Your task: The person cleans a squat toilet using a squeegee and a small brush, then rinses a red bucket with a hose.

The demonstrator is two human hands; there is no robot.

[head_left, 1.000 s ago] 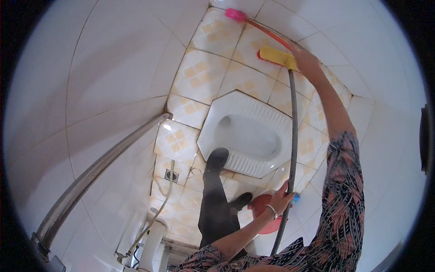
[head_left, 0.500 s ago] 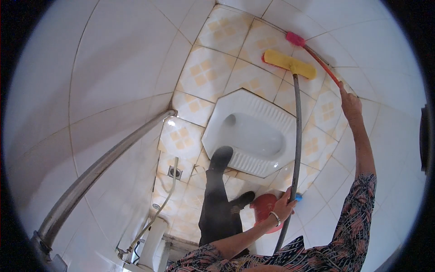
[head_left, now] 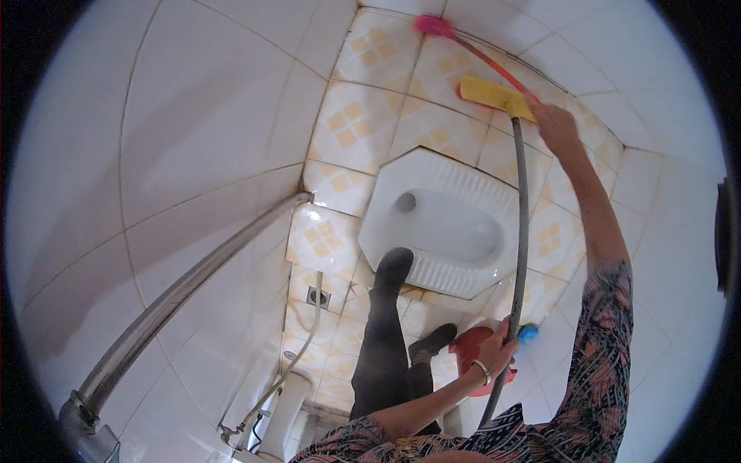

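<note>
My right hand (head_left: 557,130) is closed round the orange-red handle of a pink-headed brush (head_left: 498,71). Its bristly head touches the tiled floor (head_left: 369,48) at the foot of the far wall. Nearer to me, my left hand (head_left: 496,353), with a bracelet at the wrist, grips the grey pole of a floor brush (head_left: 520,208). That brush has a wide yellow head with red bristles underneath, held up over the floor beyond the toilet; part of it lies behind my right hand. A white squat toilet (head_left: 448,224) is set in the floor, left of the pole.
A red bucket or basin (head_left: 472,349) stands by my feet, with a blue object (head_left: 528,333) beside it. My dark shoe (head_left: 394,266) is at the toilet's near edge. A thick pipe (head_left: 197,289) runs along the left wall, near a floor drain (head_left: 318,297) and a thin hose (head_left: 310,339).
My right hand has moved left and farther away, carrying the pink brush head leftward along the foot of the far wall. My left hand keeps its hold on the grey pole.
</note>
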